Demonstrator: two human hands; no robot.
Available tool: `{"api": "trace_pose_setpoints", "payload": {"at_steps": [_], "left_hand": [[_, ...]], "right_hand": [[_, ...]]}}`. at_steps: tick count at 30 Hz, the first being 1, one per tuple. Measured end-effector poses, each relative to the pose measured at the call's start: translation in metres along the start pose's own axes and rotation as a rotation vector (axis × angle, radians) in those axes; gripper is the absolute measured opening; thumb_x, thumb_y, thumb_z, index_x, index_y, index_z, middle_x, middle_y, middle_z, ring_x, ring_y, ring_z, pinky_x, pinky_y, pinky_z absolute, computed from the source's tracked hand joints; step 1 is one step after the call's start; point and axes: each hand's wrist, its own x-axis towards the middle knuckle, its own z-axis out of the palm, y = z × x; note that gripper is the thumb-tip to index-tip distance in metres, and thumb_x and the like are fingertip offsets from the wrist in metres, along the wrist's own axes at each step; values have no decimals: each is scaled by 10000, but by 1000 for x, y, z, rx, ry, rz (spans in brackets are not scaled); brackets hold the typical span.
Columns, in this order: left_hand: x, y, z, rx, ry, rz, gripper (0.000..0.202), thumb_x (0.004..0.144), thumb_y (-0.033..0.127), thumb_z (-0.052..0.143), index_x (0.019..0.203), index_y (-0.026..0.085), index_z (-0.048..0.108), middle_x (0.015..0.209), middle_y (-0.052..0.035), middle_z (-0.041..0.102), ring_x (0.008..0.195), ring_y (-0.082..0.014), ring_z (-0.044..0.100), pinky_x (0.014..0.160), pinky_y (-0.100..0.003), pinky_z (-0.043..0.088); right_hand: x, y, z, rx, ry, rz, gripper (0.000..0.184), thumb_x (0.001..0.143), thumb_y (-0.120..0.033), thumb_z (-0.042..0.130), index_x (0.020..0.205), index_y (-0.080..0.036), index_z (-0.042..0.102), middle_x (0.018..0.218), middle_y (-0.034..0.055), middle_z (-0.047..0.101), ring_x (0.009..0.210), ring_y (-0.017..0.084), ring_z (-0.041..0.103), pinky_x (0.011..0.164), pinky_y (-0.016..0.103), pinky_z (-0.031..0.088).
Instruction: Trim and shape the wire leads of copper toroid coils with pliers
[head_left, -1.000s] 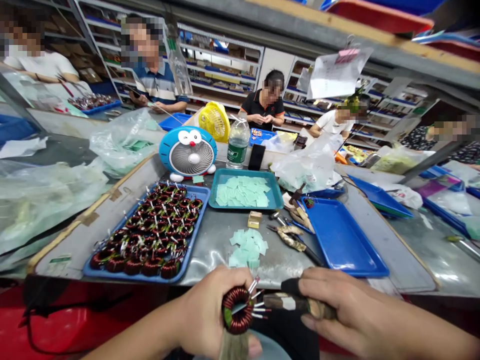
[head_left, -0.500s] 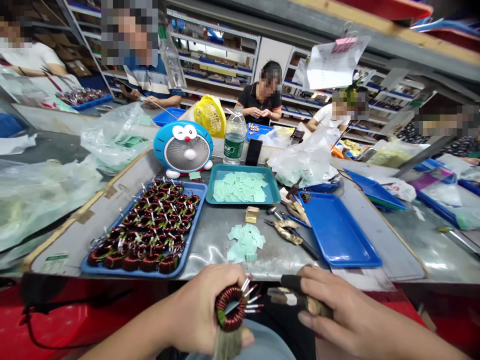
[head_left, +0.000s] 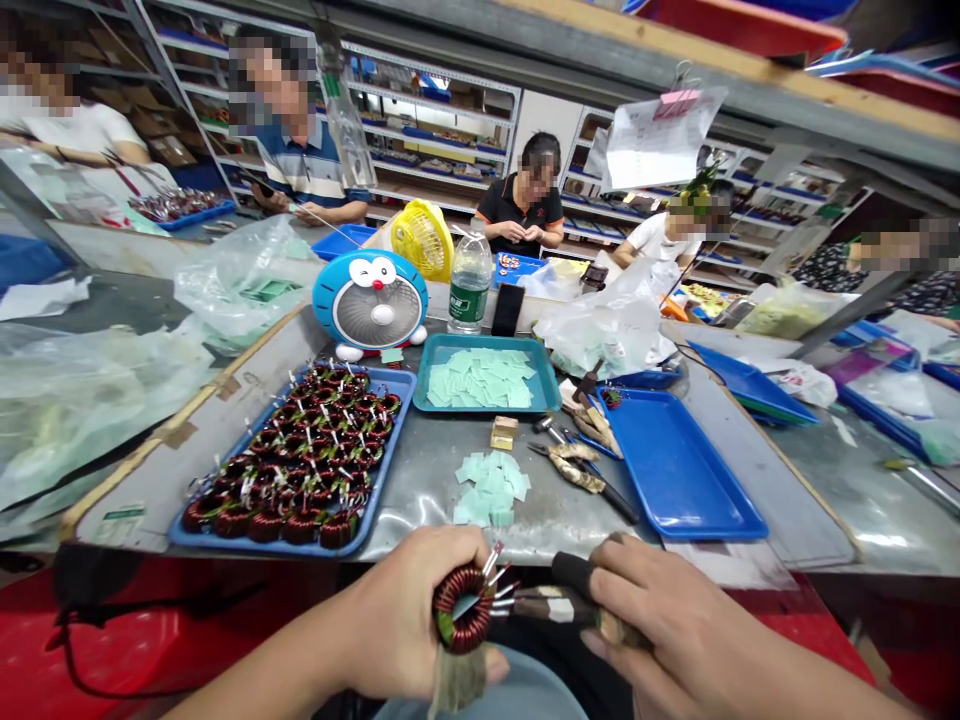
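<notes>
My left hand [head_left: 424, 610] is closed around a copper-wound toroidal coil [head_left: 474, 632], its ring facing me and its pale-tipped wire leads [head_left: 504, 590] pointing right. Beneath the coil a beige, frayed-looking strip [head_left: 457, 682] hangs from the same hand; what it belongs to is hidden. My right hand [head_left: 652, 610] grips pliers [head_left: 544, 605], their dark metal jaws reaching left to the lower leads of the coil. Whether the jaws have closed on a lead, I cannot make out. Both hands are just in front of the table's near edge.
A blue tray [head_left: 300, 545] full of similar coils lies left. Green paper pieces [head_left: 491, 490] and a teal tray [head_left: 487, 405] sit centrally. Spare pliers [head_left: 577, 470] lie beside a blue tray [head_left: 694, 470] with one coil. A blue fan [head_left: 371, 300] and bottle [head_left: 469, 285] stand behind; people sit beyond.
The pliers in my right hand have moved left, from a gap beside the coil up to its leads. My left hand keeps holding the coil in nearly the same place.
</notes>
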Motion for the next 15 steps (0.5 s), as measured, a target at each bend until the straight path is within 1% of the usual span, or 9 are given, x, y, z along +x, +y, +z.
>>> {"api": "trace_pose_setpoints", "payload": {"at_steps": [5, 10, 15], "left_hand": [[0, 0, 0, -33, -10, -26, 364, 637, 315, 830, 789, 203, 518, 722, 65, 506, 642, -99, 419, 592, -236, 325], [1, 1, -1, -73, -40, -76, 361, 636, 323, 824, 818, 205, 535, 749, 55, 542, 659, -108, 436, 606, -240, 347], [0, -3, -1, -100, -50, -75, 384, 650, 373, 828, 848, 208, 544, 732, 57, 547, 640, -106, 430, 590, -238, 346]], "right_hand": [[0, -2, 0, -65, 35, -22, 86, 985, -193, 544, 905, -218, 523, 958, 52, 601, 841, 207, 549, 713, 329, 419], [0, 0, 3, -121, 105, -59, 94, 975, -176, 543, 896, -219, 516, 932, 50, 601, 809, 202, 548, 686, 320, 424], [1, -1, 4, -157, 125, -61, 103, 956, -177, 573, 883, -220, 513, 918, 49, 607, 802, 200, 555, 685, 314, 439]]}}
